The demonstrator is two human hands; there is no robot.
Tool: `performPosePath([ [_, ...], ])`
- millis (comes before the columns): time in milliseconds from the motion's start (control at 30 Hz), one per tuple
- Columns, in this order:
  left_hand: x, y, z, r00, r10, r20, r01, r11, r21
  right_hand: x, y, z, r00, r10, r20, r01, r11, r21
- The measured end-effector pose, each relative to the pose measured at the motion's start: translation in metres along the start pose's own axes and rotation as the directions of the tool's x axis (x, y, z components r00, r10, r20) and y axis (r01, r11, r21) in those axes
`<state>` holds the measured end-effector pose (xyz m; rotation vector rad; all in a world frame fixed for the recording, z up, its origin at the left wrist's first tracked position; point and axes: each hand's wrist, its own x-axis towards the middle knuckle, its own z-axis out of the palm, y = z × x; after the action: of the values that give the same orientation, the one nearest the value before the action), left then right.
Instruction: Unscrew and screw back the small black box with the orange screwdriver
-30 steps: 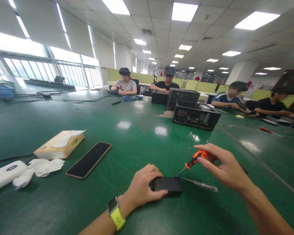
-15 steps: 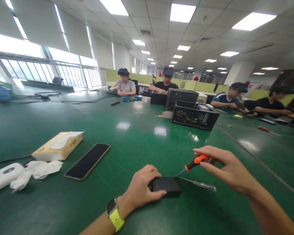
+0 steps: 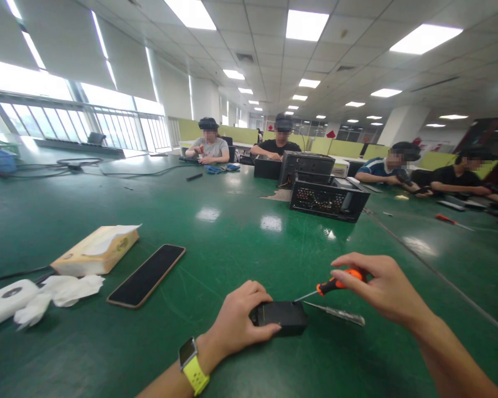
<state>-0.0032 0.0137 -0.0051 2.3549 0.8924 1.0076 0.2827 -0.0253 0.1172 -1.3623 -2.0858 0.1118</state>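
My left hand (image 3: 244,315) grips a small black box-shaped device (image 3: 288,317) by its left end, thumb on the near side and fingers on the far side. The device lies on the green table. In my right hand (image 3: 373,282) is an orange and black screwdriver (image 3: 330,286), held by its handle. Its shaft slants down to the left, and the tip meets the far right top edge of the device. A second screwdriver with a clear handle (image 3: 343,315) lies on the table just right of the device, under the orange one.
A phone (image 3: 147,275), a tissue pack (image 3: 97,249), crumpled tissues (image 3: 62,293) and a white power bank-like object (image 3: 6,304) lie to the left. Farther off stand black computer cases (image 3: 330,196). Another orange screwdriver (image 3: 446,219) is far right. Several people sit around the table.
The orange screwdriver's handle has dropped lower and to the right, so its shaft lies flatter, and my right hand has moved with it. The left hand still holds the device.
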Motion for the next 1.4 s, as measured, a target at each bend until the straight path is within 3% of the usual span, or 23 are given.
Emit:
performPosePath([
  [267,-0.001,0.001,0.000,1.000,0.007,-0.004,-0.007,1.000,0.004,0.001,-0.009,0.005,1.000,0.016,-0.024,-0.012,0.986,0.168],
  [533,-0.001,0.000,0.001,1.000,0.003,-0.006,-0.003,1.000,0.008,0.004,-0.007,0.021,1.000,-0.005,0.028,0.001,0.990,0.139],
  [1400,-0.001,0.000,0.000,1.000,0.001,0.011,-0.001,1.000,0.003,0.003,-0.004,0.019,1.000,-0.012,0.022,0.008,0.987,0.159],
])
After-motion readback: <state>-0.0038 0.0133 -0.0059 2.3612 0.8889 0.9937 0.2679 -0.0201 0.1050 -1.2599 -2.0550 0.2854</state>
